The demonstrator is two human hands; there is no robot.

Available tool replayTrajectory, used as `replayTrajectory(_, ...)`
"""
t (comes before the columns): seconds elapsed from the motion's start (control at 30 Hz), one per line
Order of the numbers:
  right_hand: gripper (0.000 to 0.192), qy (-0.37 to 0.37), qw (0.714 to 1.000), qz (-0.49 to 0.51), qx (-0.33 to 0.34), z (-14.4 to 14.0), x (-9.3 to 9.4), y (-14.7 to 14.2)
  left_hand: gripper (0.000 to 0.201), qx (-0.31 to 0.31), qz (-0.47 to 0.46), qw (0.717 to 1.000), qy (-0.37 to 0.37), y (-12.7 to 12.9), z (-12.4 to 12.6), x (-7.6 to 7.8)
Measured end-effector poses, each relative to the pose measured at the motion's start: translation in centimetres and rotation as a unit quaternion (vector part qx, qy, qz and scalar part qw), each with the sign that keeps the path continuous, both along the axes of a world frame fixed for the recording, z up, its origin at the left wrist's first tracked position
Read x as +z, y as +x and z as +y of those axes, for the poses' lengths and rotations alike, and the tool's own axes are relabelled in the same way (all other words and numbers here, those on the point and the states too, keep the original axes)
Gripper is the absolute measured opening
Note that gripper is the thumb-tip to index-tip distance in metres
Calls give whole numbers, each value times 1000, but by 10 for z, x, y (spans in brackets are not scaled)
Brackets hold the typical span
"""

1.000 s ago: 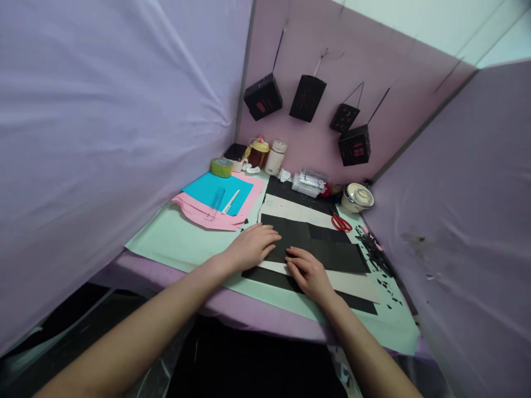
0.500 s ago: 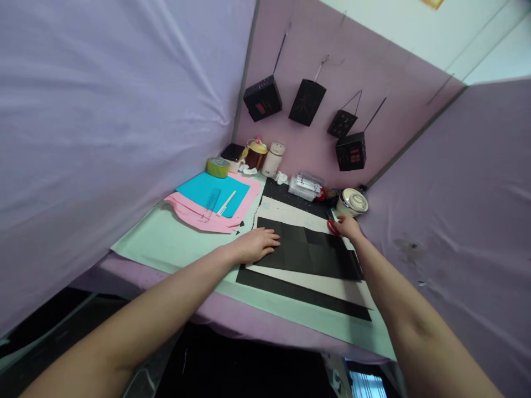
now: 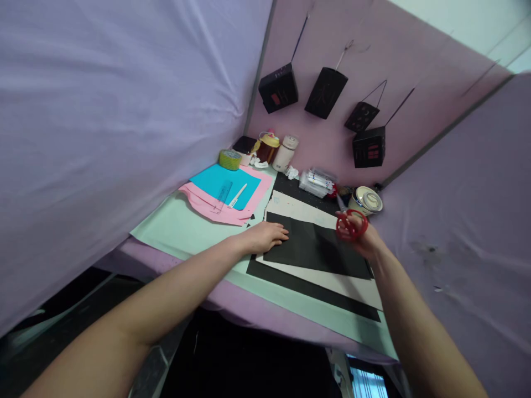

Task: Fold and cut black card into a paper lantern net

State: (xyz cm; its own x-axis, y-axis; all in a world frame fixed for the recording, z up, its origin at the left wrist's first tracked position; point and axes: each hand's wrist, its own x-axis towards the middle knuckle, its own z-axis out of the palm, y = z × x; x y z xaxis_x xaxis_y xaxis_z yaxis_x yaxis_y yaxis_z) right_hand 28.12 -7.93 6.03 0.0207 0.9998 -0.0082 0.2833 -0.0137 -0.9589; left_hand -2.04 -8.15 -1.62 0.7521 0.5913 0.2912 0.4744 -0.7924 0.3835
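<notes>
Raised over the right end of the black paper, my right hand [image 3: 363,237] grips a pair of red-handled scissors [image 3: 352,225]; their blades point up and away. The black paper [image 3: 311,249] lies on a white sheet [image 3: 348,282], with another dark sheet [image 3: 307,286] beneath. My left hand [image 3: 267,236] rests flat on the black paper's left end, fingers stretched out. Small black paper scraps [image 3: 250,221] lie just left of that hand.
Pink paper [image 3: 207,210], blue paper [image 3: 211,179], a clear ruler [image 3: 224,192] and a white pen [image 3: 237,195] lie at the left. Along the back stand a green tape roll [image 3: 230,160], a white bottle [image 3: 285,155], a marker box [image 3: 317,182] and a round tub [image 3: 367,200]. Black paper lanterns [image 3: 326,93] hang above.
My right hand has lifted the scissors off the table and brought them up over the paper. My left hand stays on the black paper. The whole view has shifted slightly.
</notes>
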Motion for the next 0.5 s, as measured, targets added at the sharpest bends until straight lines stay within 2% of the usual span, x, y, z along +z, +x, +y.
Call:
replayTrajectory(0.1,35,-22,982,146,116,-52,-17,-51,28,2,3,1000,6,0,0,-1)
replayTrajectory(0.2,31,-7,980,163,115,-80,-36,-86,29,4,11,1000,14,3,1,1)
replayTrajectory(0.33,31,12,987,101,122,-79,-47,-94,29,1,16,1000,17,10,7,1)
replayTrajectory(0.5,29,49,990,32,127,-71,-42,-86,30,-9,13,1000,17,14,12,-3)
